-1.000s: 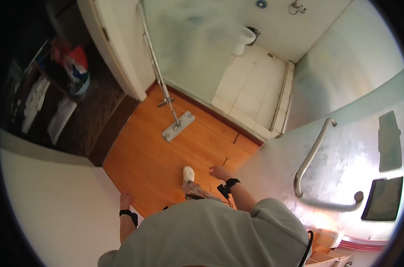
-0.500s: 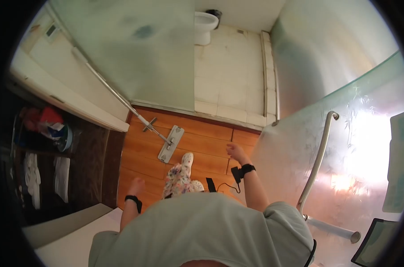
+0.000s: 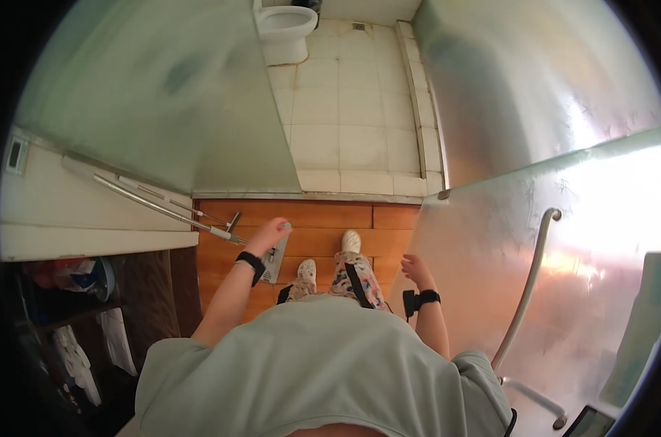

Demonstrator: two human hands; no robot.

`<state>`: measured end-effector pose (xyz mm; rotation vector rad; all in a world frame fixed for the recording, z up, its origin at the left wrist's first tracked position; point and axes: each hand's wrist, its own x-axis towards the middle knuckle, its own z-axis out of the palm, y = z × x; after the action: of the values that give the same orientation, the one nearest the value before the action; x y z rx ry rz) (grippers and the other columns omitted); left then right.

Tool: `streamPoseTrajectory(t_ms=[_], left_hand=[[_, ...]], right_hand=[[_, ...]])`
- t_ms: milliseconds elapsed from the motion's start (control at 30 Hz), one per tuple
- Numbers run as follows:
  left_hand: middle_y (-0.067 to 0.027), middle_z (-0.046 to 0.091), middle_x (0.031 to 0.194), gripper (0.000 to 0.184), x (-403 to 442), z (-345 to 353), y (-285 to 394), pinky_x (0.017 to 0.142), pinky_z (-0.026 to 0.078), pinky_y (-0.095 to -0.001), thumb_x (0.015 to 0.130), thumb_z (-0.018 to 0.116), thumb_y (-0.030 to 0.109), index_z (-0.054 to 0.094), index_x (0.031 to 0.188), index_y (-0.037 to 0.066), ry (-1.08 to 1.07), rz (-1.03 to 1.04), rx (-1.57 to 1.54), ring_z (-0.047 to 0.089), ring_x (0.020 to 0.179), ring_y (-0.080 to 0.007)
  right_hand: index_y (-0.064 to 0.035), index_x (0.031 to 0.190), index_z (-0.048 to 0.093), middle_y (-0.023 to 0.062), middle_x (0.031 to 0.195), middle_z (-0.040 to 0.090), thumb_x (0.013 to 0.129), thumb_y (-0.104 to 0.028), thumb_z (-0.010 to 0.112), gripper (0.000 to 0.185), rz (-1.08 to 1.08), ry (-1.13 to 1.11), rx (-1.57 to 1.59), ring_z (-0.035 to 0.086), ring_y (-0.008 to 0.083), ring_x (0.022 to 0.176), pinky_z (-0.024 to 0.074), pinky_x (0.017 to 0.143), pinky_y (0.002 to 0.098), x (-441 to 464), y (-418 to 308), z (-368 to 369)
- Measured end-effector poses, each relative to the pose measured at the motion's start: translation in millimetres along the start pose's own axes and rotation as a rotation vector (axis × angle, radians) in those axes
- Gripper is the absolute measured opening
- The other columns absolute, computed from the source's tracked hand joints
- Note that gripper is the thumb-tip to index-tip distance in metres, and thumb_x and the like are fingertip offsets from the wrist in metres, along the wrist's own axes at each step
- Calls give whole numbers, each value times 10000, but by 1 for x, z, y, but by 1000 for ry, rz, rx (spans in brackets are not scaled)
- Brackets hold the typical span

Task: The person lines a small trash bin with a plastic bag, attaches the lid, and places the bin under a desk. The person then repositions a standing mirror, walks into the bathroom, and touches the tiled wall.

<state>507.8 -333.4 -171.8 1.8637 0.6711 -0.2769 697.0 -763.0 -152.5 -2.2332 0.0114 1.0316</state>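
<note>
My left hand (image 3: 268, 234) is held out over the grey flat mop head (image 3: 273, 268), hiding part of it, with its fingers loosely bent and nothing visible in them. The mop's metal pole (image 3: 152, 204) leans to the left against the white wall. Near the frosted glass door (image 3: 476, 255), my right hand (image 3: 416, 270) hangs in the air with slightly spread fingers and holds nothing. Both wrists wear black bands. My shoes (image 3: 351, 241) stand on the orange wooden floor (image 3: 316, 214).
Ahead, a low raised sill (image 3: 360, 197) borders the white tiled floor (image 3: 345, 109), with a toilet (image 3: 287, 28) beyond. A frosted panel (image 3: 177, 102) stands left of the opening. A curved metal handle (image 3: 527, 288) juts from the right-hand door. Dark shelves with cloths (image 3: 115, 339) stand lower left.
The view has turned left and moved nearer the tiled area. My left hand has risen forward, over the mop head. One foot has stepped forward; the mop still leans on the wall.
</note>
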Motion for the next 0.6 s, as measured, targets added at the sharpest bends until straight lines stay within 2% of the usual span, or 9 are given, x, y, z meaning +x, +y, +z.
streamPoseTrajectory(t_ms=[67,133,233,400,467,533,600], left_hand=[[-157,638,1007,491,33,7,51,790,491,-355,824,652,348,557,1162,5,13,119,92,616,922,-268],[-157,634,1016,492,71,18,82,795,488,-355,824,652,351,558,1161,6,-9,141,81,610,927,-271],[-160,623,1042,497,120,30,125,812,481,-359,821,653,357,558,1160,6,-27,167,61,598,948,-281],[-171,598,1102,508,189,35,179,846,466,-368,815,657,355,553,1166,3,-33,117,131,582,981,-297],[-183,578,1130,510,210,32,190,856,462,-371,813,655,348,548,1169,1,46,144,113,573,997,-304],[-189,568,1144,505,229,23,197,864,460,-373,811,656,342,549,1171,4,105,146,93,566,1011,-308],[-194,558,1158,501,246,7,207,873,458,-374,809,656,335,550,1173,7,179,151,59,559,1026,-313]], right_hand=[[-17,1228,550,127,958,663,834,-254,593,462,50,2,42,641,183,759,511,634,306,6,0,-8],[-28,1241,543,102,959,653,857,-270,587,456,128,-24,70,635,149,769,515,638,279,19,-1,-16],[-27,1240,544,105,978,651,858,-273,583,456,177,-48,67,636,157,774,516,639,285,54,-17,-37],[-32,1223,557,121,977,663,850,-257,560,435,90,-56,60,639,188,818,513,692,303,130,-43,-88],[-32,1220,558,130,984,664,852,-260,557,433,49,-58,85,641,199,836,513,709,310,167,-55,-104],[-24,1212,563,160,1000,664,846,-261,571,436,-83,-8,-132,648,227,869,513,729,328,206,-65,-124],[-18,1205,566,168,999,665,844,-259,575,434,-121,-25,-110,649,238,879,512,737,335,219,-107,-140]])
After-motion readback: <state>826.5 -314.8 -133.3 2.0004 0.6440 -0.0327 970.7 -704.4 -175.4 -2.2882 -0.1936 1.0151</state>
